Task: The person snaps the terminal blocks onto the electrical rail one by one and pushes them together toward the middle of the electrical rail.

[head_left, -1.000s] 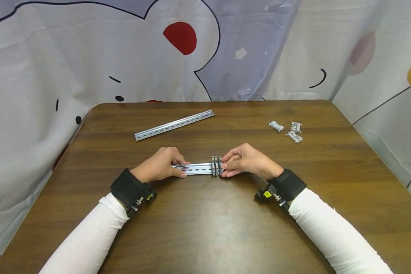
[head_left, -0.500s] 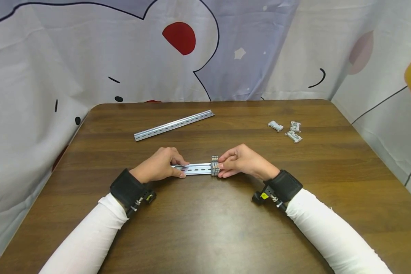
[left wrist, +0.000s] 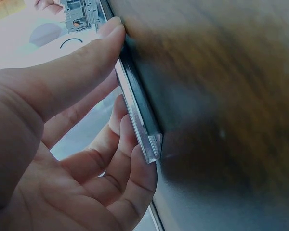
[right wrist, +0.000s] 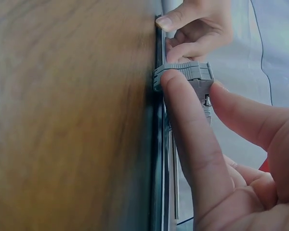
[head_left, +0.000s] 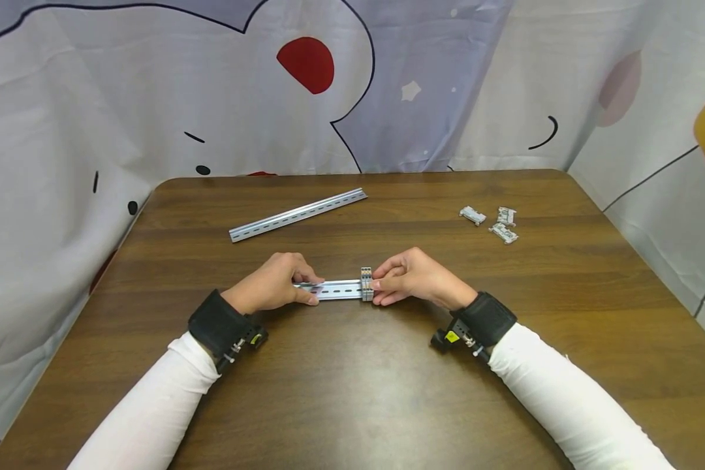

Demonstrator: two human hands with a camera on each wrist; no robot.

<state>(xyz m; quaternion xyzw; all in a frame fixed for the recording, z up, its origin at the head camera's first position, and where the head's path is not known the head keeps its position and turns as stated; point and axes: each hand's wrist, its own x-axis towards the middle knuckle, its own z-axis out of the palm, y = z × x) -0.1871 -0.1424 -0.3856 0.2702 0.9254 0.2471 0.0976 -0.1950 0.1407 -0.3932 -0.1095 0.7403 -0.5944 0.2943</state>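
A short slotted metal DIN rail [head_left: 339,290] lies across the middle of the table. My left hand [head_left: 279,282] grips its left end, thumb along the near edge and fingers along the far edge; in the left wrist view the fingers curl against the rail [left wrist: 143,127]. Grey terminal blocks [head_left: 367,284] sit on the rail side by side, touching, at its right part. My right hand [head_left: 417,279] holds them from the right; in the right wrist view the thumb and a finger pinch the terminal blocks [right wrist: 188,71]. The rail's right end is hidden behind the right hand.
A longer slotted DIN rail [head_left: 298,215] lies slanted at the back left of the wooden table [head_left: 352,391]. Loose terminal blocks [head_left: 472,215] lie at the back right, 3 in all. A printed curtain [head_left: 153,98] hangs behind the table.
The terminal blocks on the rail stood apart with gaps; now they are pushed together. My right hand has moved slightly left with them. The left hand has stayed on the rail.
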